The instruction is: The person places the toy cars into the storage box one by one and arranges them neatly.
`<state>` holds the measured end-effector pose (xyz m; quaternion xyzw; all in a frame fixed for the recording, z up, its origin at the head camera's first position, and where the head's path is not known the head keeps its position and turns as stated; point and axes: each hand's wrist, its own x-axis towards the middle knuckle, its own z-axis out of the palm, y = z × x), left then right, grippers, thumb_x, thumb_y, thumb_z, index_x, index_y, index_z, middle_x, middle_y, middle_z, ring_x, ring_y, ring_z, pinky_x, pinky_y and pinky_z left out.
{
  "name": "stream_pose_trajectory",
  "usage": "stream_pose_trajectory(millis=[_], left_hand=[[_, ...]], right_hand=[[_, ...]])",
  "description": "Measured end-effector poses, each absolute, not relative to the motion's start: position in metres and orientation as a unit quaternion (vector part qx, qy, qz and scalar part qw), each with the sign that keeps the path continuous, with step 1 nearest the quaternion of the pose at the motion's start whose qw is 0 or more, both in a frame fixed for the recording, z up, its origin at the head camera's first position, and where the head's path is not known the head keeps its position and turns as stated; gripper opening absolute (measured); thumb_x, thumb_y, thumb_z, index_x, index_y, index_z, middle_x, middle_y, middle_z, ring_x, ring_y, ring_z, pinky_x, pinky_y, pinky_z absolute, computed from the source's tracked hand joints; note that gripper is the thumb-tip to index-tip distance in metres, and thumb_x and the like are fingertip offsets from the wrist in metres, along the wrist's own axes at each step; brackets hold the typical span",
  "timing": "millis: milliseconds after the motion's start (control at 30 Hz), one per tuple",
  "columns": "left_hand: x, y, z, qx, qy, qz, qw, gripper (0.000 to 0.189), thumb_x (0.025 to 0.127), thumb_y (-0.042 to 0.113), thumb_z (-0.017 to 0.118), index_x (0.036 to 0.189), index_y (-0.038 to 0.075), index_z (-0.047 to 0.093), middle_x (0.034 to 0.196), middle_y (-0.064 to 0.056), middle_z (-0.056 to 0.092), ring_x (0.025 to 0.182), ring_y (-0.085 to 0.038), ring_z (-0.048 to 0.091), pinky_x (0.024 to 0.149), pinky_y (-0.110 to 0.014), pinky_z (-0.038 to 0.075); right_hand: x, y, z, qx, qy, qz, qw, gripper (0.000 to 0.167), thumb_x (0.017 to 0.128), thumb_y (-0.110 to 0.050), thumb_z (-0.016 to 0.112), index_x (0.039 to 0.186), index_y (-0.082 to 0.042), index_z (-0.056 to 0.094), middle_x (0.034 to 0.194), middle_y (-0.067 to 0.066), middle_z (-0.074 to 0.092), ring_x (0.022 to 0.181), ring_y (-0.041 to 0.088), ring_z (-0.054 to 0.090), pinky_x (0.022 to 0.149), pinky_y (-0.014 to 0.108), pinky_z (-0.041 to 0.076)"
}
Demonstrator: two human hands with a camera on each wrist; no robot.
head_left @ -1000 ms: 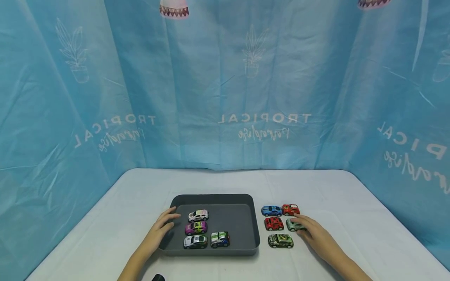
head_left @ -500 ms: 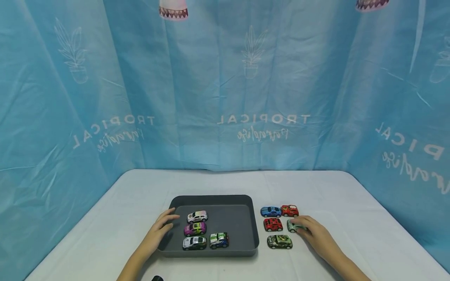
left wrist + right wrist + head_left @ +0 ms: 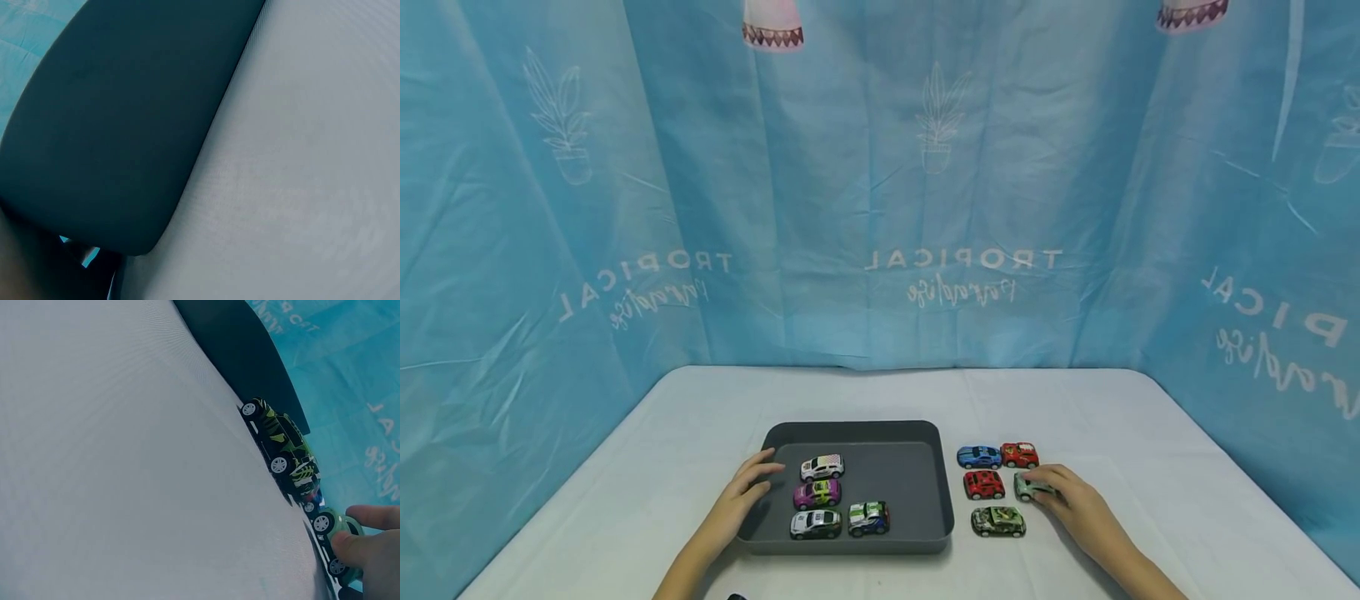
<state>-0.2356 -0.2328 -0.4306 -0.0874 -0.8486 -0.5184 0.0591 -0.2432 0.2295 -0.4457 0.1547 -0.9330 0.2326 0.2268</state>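
In the head view a dark grey tray (image 3: 895, 546) holds several toy cars: a white one (image 3: 822, 467), a purple one (image 3: 817, 494), a silver one (image 3: 816, 523) and a green-and-white one (image 3: 868, 517). My left hand (image 3: 736, 502) rests at the tray's left side, fingers extended over the rim and apart from the cars. To the right of the tray, my right hand (image 3: 1078, 508) pinches a pale green toy car (image 3: 1028, 487), partly covered by the fingers. The right wrist view shows the thumb (image 3: 351, 549) against the side of that car, which is at table level.
Beside the green car stand a blue toy car (image 3: 978, 457), two red toy cars (image 3: 1019, 454) and a camouflage toy car (image 3: 997, 521), on a white-covered table (image 3: 1067, 400). A blue printed curtain (image 3: 850, 183) surrounds the table. A small black object (image 3: 737, 597) shows at the bottom edge.
My right hand's fingers have come down onto the pale green car, which has shifted slightly right. The left hand and tray keep their places; the head view has tilted slightly up.
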Motion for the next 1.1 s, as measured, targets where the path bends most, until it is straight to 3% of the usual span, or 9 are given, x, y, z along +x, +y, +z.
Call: stream_pose_trajectory(millis=[733,1100], left_hand=[[-0.236,-0.233,-0.430,-0.089,-0.849,-0.519,0.054,0.031,0.092,0.009,0.041,0.119,0.003,0.056,0.146,-0.015,0.027,0.137,-0.042,0.012,0.105,-0.067,0.013],[-0.235,-0.233,-0.430,-0.078,-0.848,-0.522,0.050,0.031,0.092,0.007,0.041,0.119,0.003,0.056,0.147,-0.015,0.027,0.138,-0.042,0.012,0.106,-0.065,0.014]], right_hand=[[-0.229,0.209,-0.423,0.202,-0.921,0.245,0.226,0.035,0.076,-0.011,0.069,0.107,-0.026,0.065,0.106,-0.011,0.061,0.096,0.015,0.061,0.080,0.034,0.053],[-0.233,0.187,-0.406,0.314,-0.867,0.217,0.319,0.041,0.068,-0.004,0.074,0.104,-0.021,0.067,0.101,-0.007,0.061,0.088,0.010,0.060,0.069,0.022,0.053]])
